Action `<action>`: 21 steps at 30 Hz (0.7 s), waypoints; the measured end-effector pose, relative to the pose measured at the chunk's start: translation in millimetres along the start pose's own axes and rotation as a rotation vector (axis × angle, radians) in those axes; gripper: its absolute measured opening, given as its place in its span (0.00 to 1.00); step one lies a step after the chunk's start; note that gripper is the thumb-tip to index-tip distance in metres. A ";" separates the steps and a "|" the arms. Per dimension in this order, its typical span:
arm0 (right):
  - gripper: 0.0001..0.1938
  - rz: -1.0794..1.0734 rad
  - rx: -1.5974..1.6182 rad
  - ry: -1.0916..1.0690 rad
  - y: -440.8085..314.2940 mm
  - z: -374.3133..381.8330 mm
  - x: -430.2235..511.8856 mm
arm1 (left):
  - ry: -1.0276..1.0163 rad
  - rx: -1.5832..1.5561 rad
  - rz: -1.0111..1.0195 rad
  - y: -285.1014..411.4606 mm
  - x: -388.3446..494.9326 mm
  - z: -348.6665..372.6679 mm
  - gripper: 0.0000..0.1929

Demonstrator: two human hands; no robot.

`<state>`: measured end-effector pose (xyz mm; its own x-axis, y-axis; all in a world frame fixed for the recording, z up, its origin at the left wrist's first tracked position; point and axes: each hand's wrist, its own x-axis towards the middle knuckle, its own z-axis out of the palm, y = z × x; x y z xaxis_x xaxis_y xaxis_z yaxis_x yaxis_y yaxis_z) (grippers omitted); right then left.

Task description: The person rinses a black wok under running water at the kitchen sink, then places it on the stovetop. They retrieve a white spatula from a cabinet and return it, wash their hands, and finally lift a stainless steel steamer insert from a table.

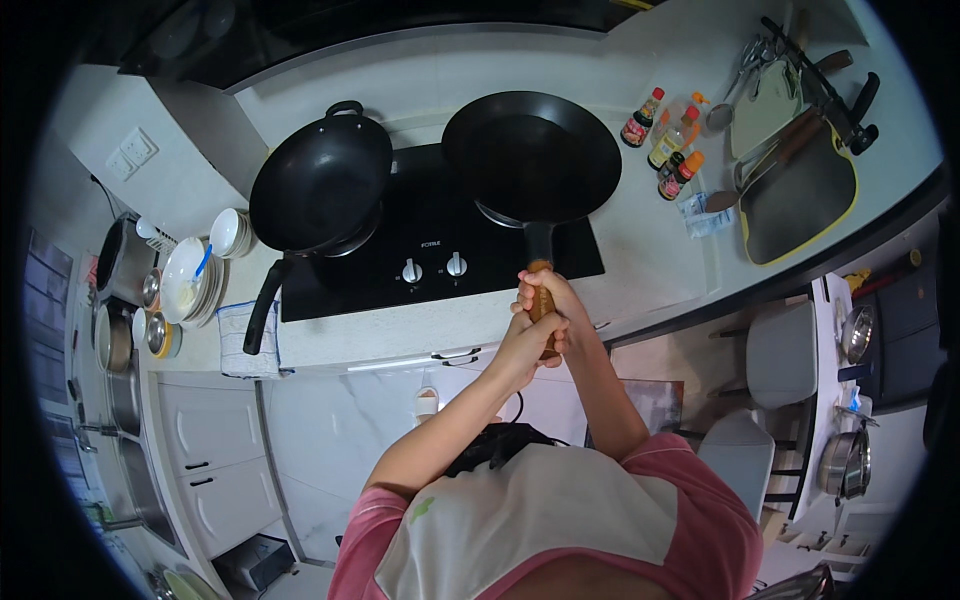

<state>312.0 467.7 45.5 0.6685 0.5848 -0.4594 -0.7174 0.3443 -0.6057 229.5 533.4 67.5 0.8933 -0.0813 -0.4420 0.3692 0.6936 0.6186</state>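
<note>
A black frying pan (534, 154) with a wooden handle is over the right burner of a black glass gas hob (431, 281); whether it touches the burner I cannot tell. My left hand (525, 341) and my right hand (559, 296) are both closed around its handle, one nearer the pan than the other. Inside, the pan shows a dark, bare surface. To its left a black wok (326, 184) sits tilted on the other burner, its long black handle pointing towards the counter's front edge. Two silver knobs are at the hob's front.
Sauce bottles (641, 120) stand right of the hob, near a yellow-edged cutting board (802, 195) and hanging utensils. Left are stacked plates (191, 285), bowls (231, 232) and a folded cloth (247, 341) at the counter edge. Grey chairs (781, 352) stand behind on the right.
</note>
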 end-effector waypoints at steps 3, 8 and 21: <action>0.10 0.015 -0.007 -0.043 -6.9 -9.7 5.1 | 0.022 -0.009 0.004 -5.9 10.3 5.8 0.07; 0.09 0.048 0.020 -0.084 -11.4 -23.3 15.3 | 0.028 -0.010 0.024 -9.2 22.0 10.7 0.07; 0.11 0.084 -0.014 -0.109 -12.0 -38.8 32.3 | 0.048 -0.048 0.043 -11.3 31.8 11.2 0.07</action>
<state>349.8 454.0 12.7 0.5806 0.6875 -0.4362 -0.7667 0.2814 -0.5771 256.5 514.9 53.7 0.8945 -0.0171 -0.4468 0.3167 0.7297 0.6060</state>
